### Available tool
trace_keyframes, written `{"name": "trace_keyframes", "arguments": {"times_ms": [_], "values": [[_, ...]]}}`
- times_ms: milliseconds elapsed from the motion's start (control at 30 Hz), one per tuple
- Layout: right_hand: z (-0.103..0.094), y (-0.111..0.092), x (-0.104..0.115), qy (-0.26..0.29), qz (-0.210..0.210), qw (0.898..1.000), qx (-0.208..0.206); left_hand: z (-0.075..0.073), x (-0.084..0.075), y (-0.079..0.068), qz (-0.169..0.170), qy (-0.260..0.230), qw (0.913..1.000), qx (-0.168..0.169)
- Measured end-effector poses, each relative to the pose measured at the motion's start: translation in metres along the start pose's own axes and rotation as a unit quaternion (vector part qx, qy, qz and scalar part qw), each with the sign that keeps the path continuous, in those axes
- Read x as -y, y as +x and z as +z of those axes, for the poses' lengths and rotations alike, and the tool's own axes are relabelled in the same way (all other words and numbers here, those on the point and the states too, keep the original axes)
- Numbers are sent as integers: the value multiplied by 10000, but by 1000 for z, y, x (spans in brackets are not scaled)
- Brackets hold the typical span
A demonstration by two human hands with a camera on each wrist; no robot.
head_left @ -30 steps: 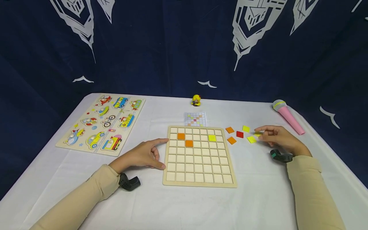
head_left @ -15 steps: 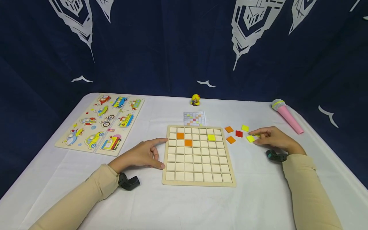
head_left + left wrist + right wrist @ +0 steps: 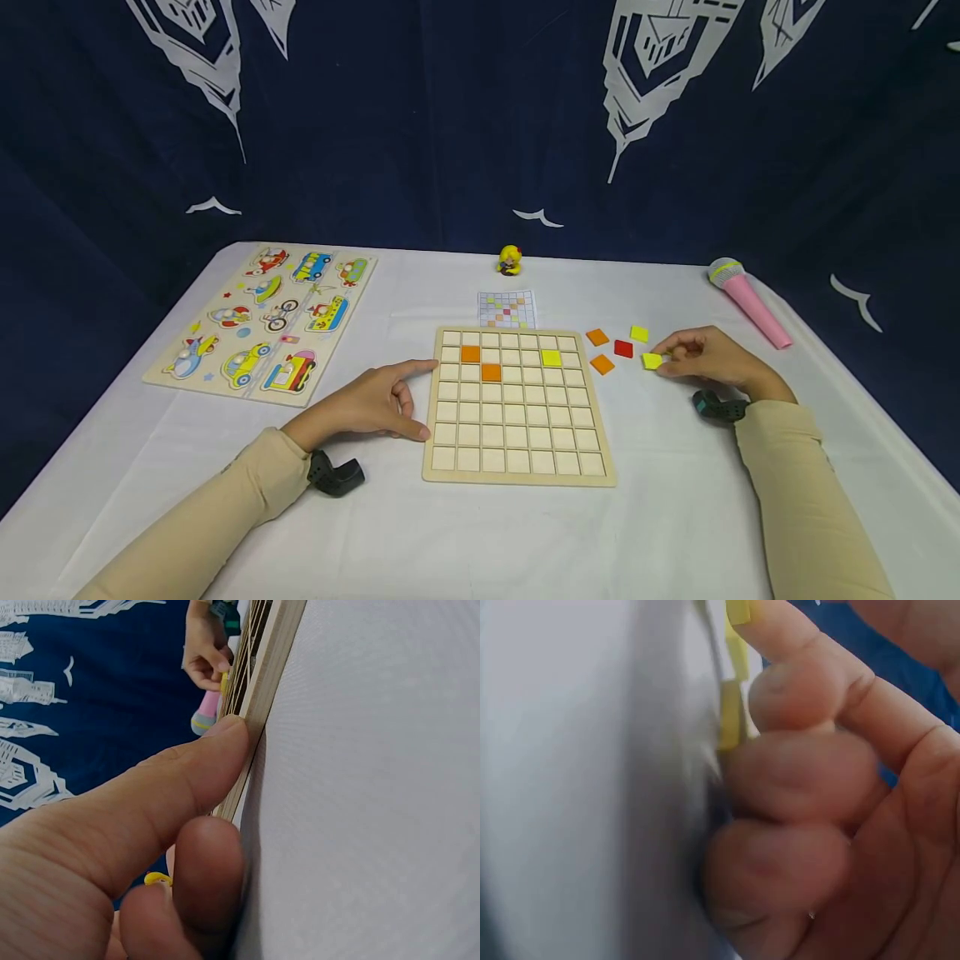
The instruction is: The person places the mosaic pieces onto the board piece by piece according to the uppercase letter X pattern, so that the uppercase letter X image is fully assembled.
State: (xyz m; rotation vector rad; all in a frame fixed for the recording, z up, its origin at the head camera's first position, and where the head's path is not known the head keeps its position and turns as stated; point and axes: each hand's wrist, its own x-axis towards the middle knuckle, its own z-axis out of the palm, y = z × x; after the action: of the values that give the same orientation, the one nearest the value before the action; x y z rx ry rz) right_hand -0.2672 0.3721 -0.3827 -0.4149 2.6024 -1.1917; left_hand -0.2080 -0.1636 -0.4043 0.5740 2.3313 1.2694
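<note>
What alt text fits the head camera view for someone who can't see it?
A person's left hand touches the left edge of a wooden grid board holding three tiles, while the right hand pinches a yellow tile beside other loose tiles.

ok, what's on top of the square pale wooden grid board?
Two orange square tiles and one yellow square tile sit in cells of the board. Whatever is directly under those three is covered.

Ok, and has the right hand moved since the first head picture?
Yes. The right hand has shifted slightly left, toward the board, judged against the pink microphone in the head view.
</note>
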Motion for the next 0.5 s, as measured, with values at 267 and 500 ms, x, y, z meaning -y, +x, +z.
{"name": "trace_keyframes", "arguments": {"times_ms": [267, 500], "values": [[5, 7, 12, -93, 103, 9999, 74, 0, -1, 0, -29, 59, 10000, -24], [13, 12, 24, -186, -125, 9997, 74, 0, -2, 0, -43, 101, 9999, -32]]}}
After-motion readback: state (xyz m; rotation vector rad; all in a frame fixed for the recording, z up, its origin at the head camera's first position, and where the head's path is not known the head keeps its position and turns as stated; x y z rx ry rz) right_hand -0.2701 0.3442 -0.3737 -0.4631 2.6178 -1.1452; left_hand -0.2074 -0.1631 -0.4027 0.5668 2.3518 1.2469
